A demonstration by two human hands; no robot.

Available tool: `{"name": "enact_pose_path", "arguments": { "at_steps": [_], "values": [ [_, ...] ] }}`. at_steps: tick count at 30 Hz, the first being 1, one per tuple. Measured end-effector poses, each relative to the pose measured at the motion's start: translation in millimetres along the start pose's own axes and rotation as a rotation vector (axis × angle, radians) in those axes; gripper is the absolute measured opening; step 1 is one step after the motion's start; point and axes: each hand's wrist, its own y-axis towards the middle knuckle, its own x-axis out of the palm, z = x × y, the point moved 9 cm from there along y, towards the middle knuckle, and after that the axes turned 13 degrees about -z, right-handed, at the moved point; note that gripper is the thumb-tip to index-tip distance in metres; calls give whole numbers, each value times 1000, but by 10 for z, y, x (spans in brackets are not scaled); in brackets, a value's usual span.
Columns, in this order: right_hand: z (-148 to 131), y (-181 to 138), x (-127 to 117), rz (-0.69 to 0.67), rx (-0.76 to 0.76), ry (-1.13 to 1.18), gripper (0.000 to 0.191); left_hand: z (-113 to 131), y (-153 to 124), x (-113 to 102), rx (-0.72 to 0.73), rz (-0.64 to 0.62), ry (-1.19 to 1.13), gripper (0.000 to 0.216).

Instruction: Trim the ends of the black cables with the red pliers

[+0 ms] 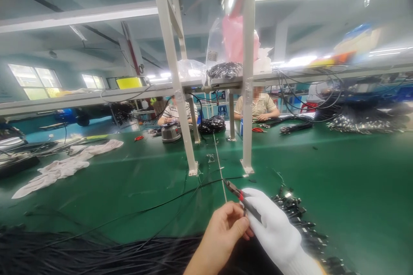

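My left hand (222, 234), bare, is closed in a pinch in front of me. A small dark piece shows at its fingertips, too little of it to name. My right hand (277, 223) wears a white glove and is wrapped round cutting pliers (237, 191) with dark and red handles; their jaws point up and away, above the left fingertips. Both hands meet over a thick spread of black cables (97, 253) along the near table edge. Beside the gloved hand lies a row of cable ends with shiny metal connectors (303, 219).
The green table (129, 189) carries white shelf posts (247, 137), a white cloth (67, 167), a coiled black cable bundle (211, 124) and a grey device (171, 132). A single black cable (167, 202) crosses the middle. Two people (258, 107) sit opposite. More cable bundles (364, 120) lie at the far right.
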Motion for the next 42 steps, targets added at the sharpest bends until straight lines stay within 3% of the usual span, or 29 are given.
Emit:
{"name": "enact_pose_path", "arguments": {
  "at_steps": [10, 17, 25, 32, 39, 42],
  "values": [
    [-35, 29, -36, -10, -21, -23, 26, 159, -59, -42, 27, 158, 362, 22],
    [35, 47, -89, -53, 48, -27, 24, 211, -77, -160, 75, 173, 271, 19],
    [-217, 17, -47, 28, -192, -300, 25, 193, -59, -39, 150, 151, 259, 25],
    [-285, -5, -104, 112, -272, -605, 18, 57, -40, -91, 39, 189, 286, 26],
    [-147, 15, -81, 12, -197, -536, 18, 100, -41, -87, 10, 147, 285, 23],
    [-87, 17, -146, 4, -194, -506, 20, 187, -72, -141, 34, 173, 409, 22]
  ]
}}
